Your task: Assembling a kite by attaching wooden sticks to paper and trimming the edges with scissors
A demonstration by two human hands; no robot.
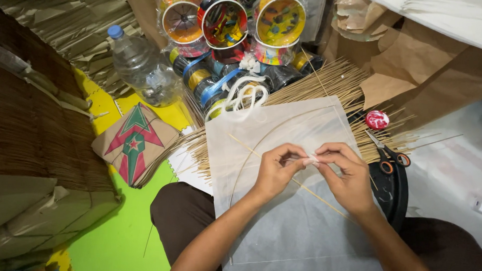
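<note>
**Hands pinched on a scrap of tape over the kite sheet**

Your left hand [277, 169] and right hand [345, 174] meet above the translucent paper sheet [287, 224] on your lap, fingertips of both closed together on a small white strip [311, 160]. Under them, on the sheet, lie a thin straight stick [318, 198] and a curved one forming a bow.

Beyond the sheet's far edge, clear plastic bags hold colourful string spools [223, 21], stacked and packed tight; what else is in the bags you cannot tell. Left of the spools stands a plastic bottle [142, 67] with a blue cap.

A spread of bamboo sticks [330, 81] fans out under the sheet's far edge. Scissors [386, 152] lie just right of the sheet, a round red-and-white object [377, 119] beyond them. A folded printed kite [135, 142] rests left of the sheet.
</note>
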